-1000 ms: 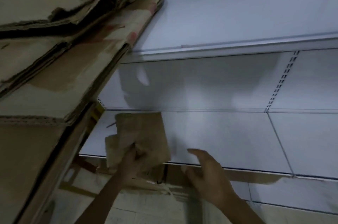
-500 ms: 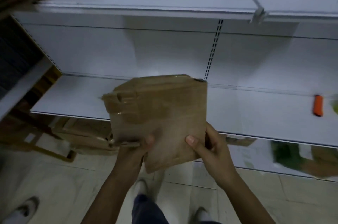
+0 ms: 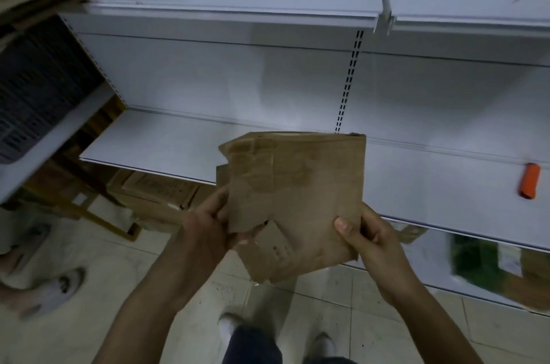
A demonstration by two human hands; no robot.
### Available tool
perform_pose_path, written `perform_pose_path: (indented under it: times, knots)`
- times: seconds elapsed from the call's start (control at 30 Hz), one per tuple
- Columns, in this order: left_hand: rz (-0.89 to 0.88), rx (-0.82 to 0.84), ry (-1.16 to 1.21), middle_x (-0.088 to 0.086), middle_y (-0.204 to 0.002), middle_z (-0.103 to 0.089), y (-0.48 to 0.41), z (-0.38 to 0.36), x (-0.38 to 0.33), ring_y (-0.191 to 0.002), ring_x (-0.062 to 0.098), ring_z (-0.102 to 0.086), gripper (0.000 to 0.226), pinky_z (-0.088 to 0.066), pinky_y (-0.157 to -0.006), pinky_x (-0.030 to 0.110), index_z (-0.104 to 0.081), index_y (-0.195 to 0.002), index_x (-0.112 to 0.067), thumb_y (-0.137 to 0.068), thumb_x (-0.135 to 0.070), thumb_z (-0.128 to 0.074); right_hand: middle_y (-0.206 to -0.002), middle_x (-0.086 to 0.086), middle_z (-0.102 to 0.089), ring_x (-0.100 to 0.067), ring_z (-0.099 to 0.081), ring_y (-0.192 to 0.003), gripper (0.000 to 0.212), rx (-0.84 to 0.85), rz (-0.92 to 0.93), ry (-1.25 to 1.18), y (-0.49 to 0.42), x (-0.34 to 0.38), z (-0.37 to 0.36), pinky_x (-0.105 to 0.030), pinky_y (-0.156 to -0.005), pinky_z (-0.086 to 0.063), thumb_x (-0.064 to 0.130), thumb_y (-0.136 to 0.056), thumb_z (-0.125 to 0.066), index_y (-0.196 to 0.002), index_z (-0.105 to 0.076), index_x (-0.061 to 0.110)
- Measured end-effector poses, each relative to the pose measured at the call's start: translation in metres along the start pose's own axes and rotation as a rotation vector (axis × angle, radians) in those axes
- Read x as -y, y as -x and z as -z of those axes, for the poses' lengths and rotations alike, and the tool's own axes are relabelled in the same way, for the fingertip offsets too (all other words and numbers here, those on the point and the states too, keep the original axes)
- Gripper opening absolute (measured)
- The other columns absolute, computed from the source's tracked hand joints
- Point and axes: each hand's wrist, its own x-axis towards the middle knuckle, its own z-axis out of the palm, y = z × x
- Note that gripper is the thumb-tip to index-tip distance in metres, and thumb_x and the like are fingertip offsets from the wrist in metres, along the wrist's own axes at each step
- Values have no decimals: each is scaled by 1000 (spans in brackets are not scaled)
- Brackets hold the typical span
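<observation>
Grip report first: the left hand (image 3: 208, 226) curls round the ragged lower-left flap of the cardboard piece (image 3: 297, 194), fingers wrapped over the torn edge. The right hand (image 3: 366, 238) pinches the lower-right edge, thumb flat on the front face and fingers tucked behind. So both are closed on it, nothing spare. The piece hangs in mid-air in front of the body, upright and tipped a little. It is held before the lower shelf (image 3: 166, 149) and touches nothing but the hands.

How will it handle? Light, by the look of it: a single flattened sheet with a couple of layers folded over. It seems stiff enough across the flat panel to stay up from a bottom-edge hold. Along the creases it looks soft and tired, though, and the left side is torn and peeling, so that flap would likely fold or rip further if pulled. The dry, matt face should give plenty of friction; slipping seems no worry. Best purchase, I would say, is where the right hand has it: on the sound panel, thumb in front and fingers behind, near an edge.

An orange object (image 3: 529, 180) lies on that shelf, well off to the right.
</observation>
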Motion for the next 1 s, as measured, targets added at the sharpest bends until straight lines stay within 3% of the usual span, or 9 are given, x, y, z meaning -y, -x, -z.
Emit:
perform_pose_path:
  times: [0.13,0.2,0.3,0.37,0.5,0.57,0.67,0.83,1.0]
  knots:
    - [139,-7,291,19,-154,-27,5,4,-10,-141,41,-24,108,-21,-114,57,-29,-149,-16,-66,-75,-62,-115,8,-67,-11,-64,-105,47,39,89,129,-1,4,10,-24,-81,-55,18,-83,-70,-126,-54,21]
    - [154,84,408,21,-151,-31,6,0,-6,-138,40,-31,96,-28,-110,58,-27,-150,-16,-75,-63,-65,-113,19,-64,-4,-62,-103,44,-9,235,299,3,9,13,-20,-83,-53,21,-83,-68,-122,-52,35]
    - [95,-26,149,13,-119,-66,3,-4,-2,-104,27,-66,78,-57,-73,38,-71,-112,-20,-41,-45,-94,-101,35,-60,9,-61,-88,39,-110,371,459,10,16,13,-6,-73,-47,32,-81,-50,-111,-50,57]
    - [34,-148,29,9,-111,-70,6,-11,3,-98,23,-69,79,-57,-66,31,-75,-102,-19,-29,-40,-96,-103,36,-60,10,-60,-92,37,-173,425,477,11,17,18,-5,-76,-46,25,-85,-49,-113,-55,49]
    - [1,-321,-37,7,-115,-69,14,-21,11,-103,25,-67,95,-59,-69,42,-63,-121,-16,-35,-42,-94,-106,13,-71,-6,-65,-103,45,-345,285,140,17,27,26,-27,-90,-54,-6,-94,-40,-111,-68,25]
    - [-27,-373,-15,3,-114,-69,16,-26,15,-103,21,-67,76,-59,-70,37,-61,-121,-19,-53,-35,-88,-110,10,-70,-10,-64,-108,33,-385,256,77,21,38,23,-26,-92,-52,7,-97,-41,-112,-66,23]
    - [-66,-460,-48,0,-111,-71,16,-40,16,-100,18,-68,53,-57,-73,32,-60,-120,-19,-68,-24,-66,-123,27,-58,4,-53,-118,31,-367,397,347,28,54,3,-14,-96,-46,44,-90,-49,-120,-55,39]
    - [-123,-527,-66,-3,-104,-72,15,-59,12,-94,17,-69,53,-54,-66,27,-63,-115,-21,-62,-28,-69,-135,7,-49,-15,-44,-129,46,-246,750,721,25,53,-24,-48,-98,-45,43,-84,-64,-124,-56,24]
    - [-151,-517,-77,-1,-104,-73,17,-68,4,-93,18,-70,55,-56,-71,30,-63,-115,-17,-61,-28,-69,-135,-7,-49,-25,-45,-125,49,-259,746,932,20,60,-29,-41,-105,-33,57,-83,-58,-123,-54,28]
